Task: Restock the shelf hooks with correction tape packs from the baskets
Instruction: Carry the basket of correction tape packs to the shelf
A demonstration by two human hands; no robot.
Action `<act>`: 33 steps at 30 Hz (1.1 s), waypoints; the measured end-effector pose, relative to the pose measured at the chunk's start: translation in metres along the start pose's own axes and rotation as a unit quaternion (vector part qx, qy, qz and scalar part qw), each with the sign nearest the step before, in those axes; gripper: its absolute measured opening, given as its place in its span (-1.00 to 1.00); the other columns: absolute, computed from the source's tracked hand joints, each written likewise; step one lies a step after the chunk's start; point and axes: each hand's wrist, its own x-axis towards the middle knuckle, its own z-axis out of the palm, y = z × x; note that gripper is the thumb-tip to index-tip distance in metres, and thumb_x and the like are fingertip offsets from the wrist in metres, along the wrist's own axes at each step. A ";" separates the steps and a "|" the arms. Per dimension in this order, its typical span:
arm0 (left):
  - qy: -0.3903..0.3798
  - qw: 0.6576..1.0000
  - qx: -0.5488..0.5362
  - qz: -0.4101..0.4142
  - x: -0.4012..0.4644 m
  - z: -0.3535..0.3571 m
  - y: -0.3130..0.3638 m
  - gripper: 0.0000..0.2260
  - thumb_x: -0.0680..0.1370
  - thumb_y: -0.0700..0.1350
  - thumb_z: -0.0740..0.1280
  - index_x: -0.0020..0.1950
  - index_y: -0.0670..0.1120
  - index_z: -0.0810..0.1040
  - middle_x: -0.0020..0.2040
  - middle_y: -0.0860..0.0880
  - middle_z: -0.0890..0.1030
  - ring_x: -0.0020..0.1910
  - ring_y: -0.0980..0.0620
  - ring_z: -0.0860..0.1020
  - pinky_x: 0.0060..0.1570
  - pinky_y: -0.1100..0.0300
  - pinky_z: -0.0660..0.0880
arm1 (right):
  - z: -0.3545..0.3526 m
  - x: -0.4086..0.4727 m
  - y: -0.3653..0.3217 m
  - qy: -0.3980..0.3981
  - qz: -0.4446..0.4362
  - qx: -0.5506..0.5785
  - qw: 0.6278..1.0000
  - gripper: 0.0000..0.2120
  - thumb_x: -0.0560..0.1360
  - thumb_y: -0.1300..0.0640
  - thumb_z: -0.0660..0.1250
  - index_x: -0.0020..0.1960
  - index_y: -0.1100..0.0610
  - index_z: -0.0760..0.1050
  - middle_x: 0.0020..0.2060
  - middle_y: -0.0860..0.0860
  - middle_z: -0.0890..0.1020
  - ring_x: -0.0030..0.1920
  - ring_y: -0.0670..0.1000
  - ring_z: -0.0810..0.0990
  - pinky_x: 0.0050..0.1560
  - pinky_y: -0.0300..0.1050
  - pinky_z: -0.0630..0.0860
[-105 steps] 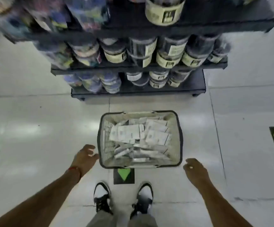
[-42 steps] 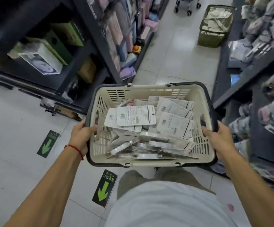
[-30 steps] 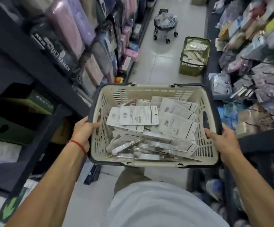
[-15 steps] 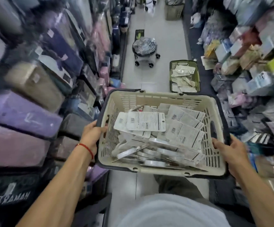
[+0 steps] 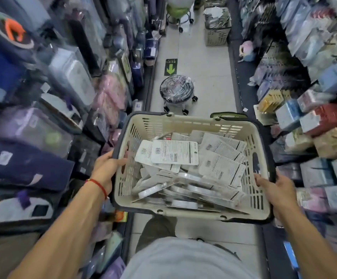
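Basket (image 5: 191,125) now further down the aisle, stool (image 5: 176,90) nearer; left hand (image 5: 108,165) and right hand (image 5: 274,185) clamp opposite rims; correction tape packs (image 5: 174,152) heaped inside: light, stiff, slippery blister cards; probably best pinched by card edge.

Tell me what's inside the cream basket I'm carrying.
The basket holds a loose heap of correction tape packs, several lying printed back up. Lower packs and the basket floor are covered by the heap.
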 end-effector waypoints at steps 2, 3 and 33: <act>-0.008 1.000 -0.001 0.001 0.050 0.013 0.031 -0.69 0.50 -0.42 0.37 0.09 -0.09 0.73 0.06 -0.29 0.73 0.00 -0.29 0.70 0.09 -0.31 0.63 | 0.024 0.033 -0.028 0.011 0.001 0.004 1.000 -0.85 0.57 0.23 0.47 -0.01 -0.01 0.61 -0.18 0.07 0.77 -0.20 0.13 0.77 -0.25 0.02 0.71; -0.020 1.000 -0.003 0.000 0.074 0.020 0.046 -0.70 0.50 -0.42 0.37 0.07 -0.09 0.72 0.03 -0.27 0.74 -0.05 -0.25 0.71 0.02 -0.23 0.67 | 0.036 0.048 -0.043 0.015 0.003 0.009 1.000 -0.85 0.58 0.24 0.46 0.02 0.00 0.62 -0.18 0.07 0.77 -0.20 0.14 0.78 -0.30 0.02 0.71; -0.082 0.995 0.050 -0.005 0.592 0.275 0.502 -0.64 0.52 -0.43 0.31 0.10 -0.05 0.73 -0.05 -0.16 0.76 -0.20 -0.11 0.73 -0.28 0.05 0.66 | 0.248 0.537 -0.399 0.101 0.049 0.046 0.993 -0.70 0.57 0.28 0.45 0.26 0.07 0.61 -0.03 0.10 0.77 -0.11 0.13 0.78 -0.10 0.22 0.73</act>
